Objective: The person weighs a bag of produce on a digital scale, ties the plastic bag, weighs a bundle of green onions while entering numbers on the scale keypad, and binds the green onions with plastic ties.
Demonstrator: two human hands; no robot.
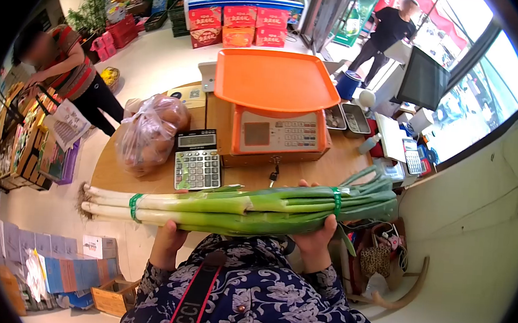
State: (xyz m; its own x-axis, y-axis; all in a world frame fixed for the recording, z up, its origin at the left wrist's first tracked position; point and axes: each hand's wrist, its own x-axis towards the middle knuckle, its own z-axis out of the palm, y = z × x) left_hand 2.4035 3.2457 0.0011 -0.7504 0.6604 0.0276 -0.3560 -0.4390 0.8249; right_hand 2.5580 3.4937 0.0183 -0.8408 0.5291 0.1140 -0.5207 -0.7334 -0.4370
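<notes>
A long bundle of large green onions [237, 211] lies across both my hands, white roots to the left and green tops to the right. Green tape binds it near each end. My left hand [171, 238] grips the pale part from below, its fingers mostly hidden behind the stalks. Further right, my right hand [316, 240] is wrapped round the green part, thumb in front and fingertips showing behind. Just beyond the bundle are a calculator [197, 163] and an orange scale [282, 133] with an orange tray [277, 79] on top.
A plastic bag of round brown produce [150, 133] sits on the wooden counter [105, 166]. Metal containers [355, 120] and a monitor [424, 79] stand right. One person [67, 64] is by shelves at left; another [391, 36] is near the doorway. Red boxes [238, 25] front a freezer.
</notes>
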